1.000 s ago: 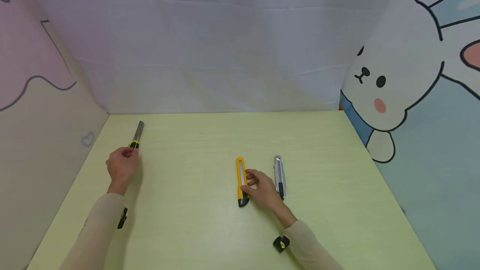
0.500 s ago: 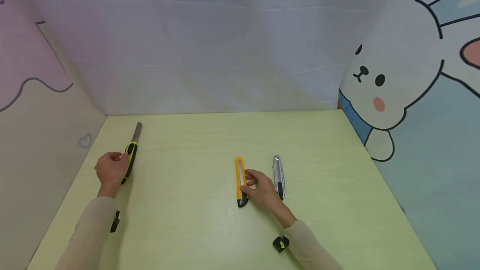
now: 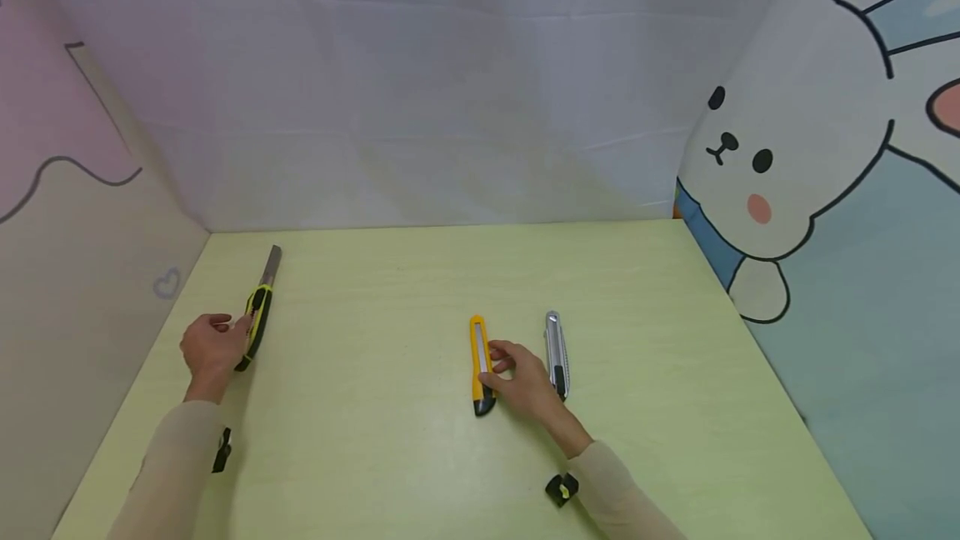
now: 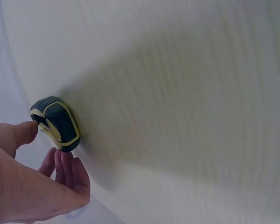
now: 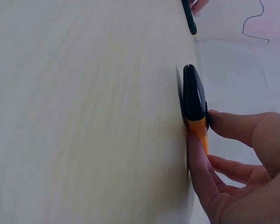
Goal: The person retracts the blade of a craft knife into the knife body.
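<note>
At the far left of the table, a black and yellow-green utility knife (image 3: 258,319) points its bare blade toward the back. My left hand (image 3: 213,347) is just left of its handle, the thumb tip at the handle's edge and the fingers bent beside it. In the left wrist view the knife (image 4: 63,125) shows end-on, close past the thumb and fingertips. Near the middle, my right hand (image 3: 523,377) pinches a yellow utility knife (image 3: 480,352). The thumb is at its black slider and the fingers are along its side; its black end (image 5: 192,95) faces the right wrist camera.
A silver utility knife (image 3: 557,354) lies just right of the right hand, partly behind it. The pale yellow-green table (image 3: 375,440) meets a white sheet (image 3: 450,107) at the back. A wall with a rabbit drawing (image 3: 780,157) stands on the right.
My left hand has come off the front of the black and yellow-green knife and moved left and toward me, uncovering the handle. The right hand and the yellow knife look unmoved.
</note>
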Available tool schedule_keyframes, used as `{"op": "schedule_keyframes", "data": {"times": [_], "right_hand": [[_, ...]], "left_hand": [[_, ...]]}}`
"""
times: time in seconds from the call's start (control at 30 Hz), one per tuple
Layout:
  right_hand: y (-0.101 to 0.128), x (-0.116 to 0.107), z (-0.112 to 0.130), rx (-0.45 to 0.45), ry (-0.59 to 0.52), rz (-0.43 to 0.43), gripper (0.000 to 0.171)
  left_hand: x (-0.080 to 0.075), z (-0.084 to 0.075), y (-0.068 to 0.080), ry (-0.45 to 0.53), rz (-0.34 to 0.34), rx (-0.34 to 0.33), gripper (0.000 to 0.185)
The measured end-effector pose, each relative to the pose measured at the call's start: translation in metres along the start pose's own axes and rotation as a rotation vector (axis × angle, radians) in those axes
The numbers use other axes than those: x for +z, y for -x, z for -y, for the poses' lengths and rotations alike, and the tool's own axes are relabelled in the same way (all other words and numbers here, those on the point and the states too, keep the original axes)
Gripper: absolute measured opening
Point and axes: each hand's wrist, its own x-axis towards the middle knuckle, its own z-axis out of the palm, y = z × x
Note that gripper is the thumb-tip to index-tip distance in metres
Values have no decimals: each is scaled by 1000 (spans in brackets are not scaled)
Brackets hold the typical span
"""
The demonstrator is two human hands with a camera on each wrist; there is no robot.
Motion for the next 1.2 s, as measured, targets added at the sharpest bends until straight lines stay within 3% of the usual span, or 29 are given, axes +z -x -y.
{"op": "schedule_keyframes", "data": {"times": [0.13,0.67,1.2], "right_hand": [[1,-1,1,11,1,6,49],[2,-4,3,14,-15,19,50],[3,-8,5,6,-20,15,50]], "left_hand": [[1,2,-1,-17,6,18,55],[-4,0,4,-37,0,-11,58],[-12,-12,8,-76,48,44,53]]}}
